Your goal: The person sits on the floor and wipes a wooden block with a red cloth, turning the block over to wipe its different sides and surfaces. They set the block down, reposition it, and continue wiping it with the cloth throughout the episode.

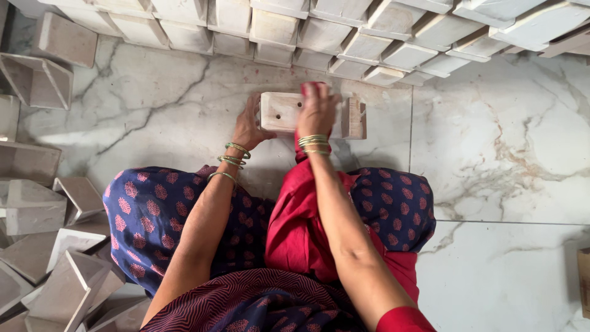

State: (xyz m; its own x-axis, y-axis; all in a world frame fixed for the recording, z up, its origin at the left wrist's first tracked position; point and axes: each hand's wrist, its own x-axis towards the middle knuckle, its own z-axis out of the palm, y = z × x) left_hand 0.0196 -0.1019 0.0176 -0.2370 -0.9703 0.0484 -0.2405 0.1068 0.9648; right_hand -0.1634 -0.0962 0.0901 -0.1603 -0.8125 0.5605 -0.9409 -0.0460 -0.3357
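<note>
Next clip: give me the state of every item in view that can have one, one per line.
Wooden box: lying on the marble floor, held at its left end.
Left hand: gripping the box's left end.
Right hand: pressed on top of the box, over a red cloth.
Stacked boxes: piled in rows along the top.
Loose pieces: heaped untidily at left.

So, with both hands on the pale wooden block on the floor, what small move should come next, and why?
Probably keep the left hand steadying the block's left end while the right hand draws the red cloth across its top. The right hand already presses there, and the block lies flat on the marble floor.
</note>
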